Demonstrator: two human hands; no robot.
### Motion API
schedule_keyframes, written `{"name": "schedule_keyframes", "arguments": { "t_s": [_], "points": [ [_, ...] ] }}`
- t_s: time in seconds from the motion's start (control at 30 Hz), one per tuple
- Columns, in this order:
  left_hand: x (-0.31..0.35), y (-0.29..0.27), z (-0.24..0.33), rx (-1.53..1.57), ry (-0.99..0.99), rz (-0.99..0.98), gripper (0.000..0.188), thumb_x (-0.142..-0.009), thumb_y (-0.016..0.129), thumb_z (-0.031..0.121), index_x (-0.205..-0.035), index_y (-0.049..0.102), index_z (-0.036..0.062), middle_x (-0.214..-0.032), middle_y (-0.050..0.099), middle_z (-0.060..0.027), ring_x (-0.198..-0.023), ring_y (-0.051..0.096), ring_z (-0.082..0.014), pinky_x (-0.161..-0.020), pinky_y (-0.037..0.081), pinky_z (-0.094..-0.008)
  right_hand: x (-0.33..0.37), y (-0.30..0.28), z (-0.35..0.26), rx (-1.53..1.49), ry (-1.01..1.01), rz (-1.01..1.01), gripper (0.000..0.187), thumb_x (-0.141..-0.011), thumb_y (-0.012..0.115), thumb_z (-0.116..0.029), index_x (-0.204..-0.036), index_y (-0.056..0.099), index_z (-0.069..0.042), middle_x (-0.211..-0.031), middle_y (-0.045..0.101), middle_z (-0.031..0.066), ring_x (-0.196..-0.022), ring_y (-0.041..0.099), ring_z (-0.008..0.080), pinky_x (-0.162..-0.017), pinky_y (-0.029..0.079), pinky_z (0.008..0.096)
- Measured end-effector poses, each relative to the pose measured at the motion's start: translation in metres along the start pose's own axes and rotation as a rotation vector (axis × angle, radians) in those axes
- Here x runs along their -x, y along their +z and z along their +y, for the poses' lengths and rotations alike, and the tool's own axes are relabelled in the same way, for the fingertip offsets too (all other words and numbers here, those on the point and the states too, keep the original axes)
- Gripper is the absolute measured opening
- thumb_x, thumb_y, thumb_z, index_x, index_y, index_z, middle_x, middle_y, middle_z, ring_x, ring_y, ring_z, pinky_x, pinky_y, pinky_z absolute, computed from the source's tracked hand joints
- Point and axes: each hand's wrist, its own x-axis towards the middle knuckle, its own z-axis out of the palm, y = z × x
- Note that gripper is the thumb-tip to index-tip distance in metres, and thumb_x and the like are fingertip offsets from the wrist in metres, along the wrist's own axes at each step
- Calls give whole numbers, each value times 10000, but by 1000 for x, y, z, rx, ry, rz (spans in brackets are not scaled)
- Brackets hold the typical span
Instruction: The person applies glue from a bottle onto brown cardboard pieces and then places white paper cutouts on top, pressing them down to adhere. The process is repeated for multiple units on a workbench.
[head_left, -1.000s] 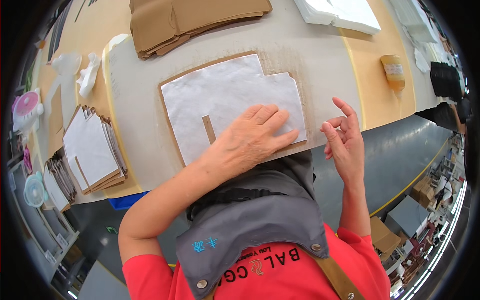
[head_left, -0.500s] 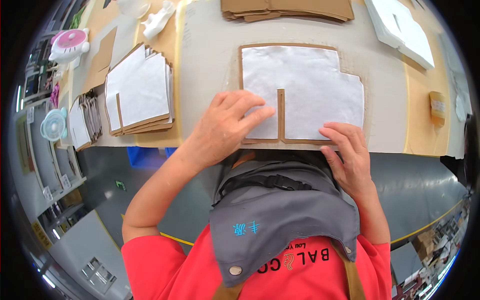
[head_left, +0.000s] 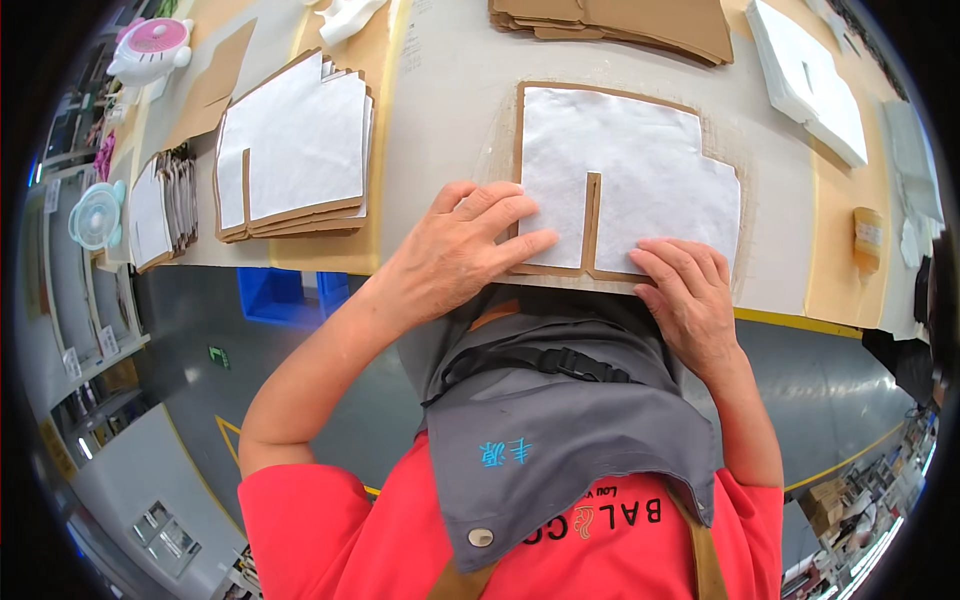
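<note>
White sheet (head_left: 660,215) on brown backing (head_left: 519,135) lies at the table's (head_left: 440,110) near edge. Left hand (head_left: 445,245), loosely spread, at its left side; right hand (head_left: 692,305), half-curled, at near-right edge; cannot tell if either grips. Judged step: edge handling; next calls for even two-sided support.

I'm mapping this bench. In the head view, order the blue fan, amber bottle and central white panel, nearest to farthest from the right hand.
1. White panel: partly under the right hand
2. Amber bottle: to the right
3. Blue fan: far left
</note>
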Motion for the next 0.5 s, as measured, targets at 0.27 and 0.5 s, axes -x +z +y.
{"name": "schedule_keyframes", "arguments": {
  "t_s": [0.27,0.5],
  "points": [
    [-29,18,5,14,-142,159,480,-846,600,42,-1320,605,111,-1311,574,-79,-1294,520,-245,-1067,371,-413,-36,-8,4,45,52,-2,536,-854,738,-269,-1333,588,-81,-1409,557,59,-1283,526,249,-1077,376,418],
    [-89,55,-12,-19,-286,162,575,-989,541,285,-1488,438,18,-1567,411,-156,-1475,351,-281,-1202,182,-549,-88,43,31,180,90,-70,817,-941,501,-615,-1535,377,-68,-1601,363,86,-1495,305,247,-1227,174,507]
  ]
}}
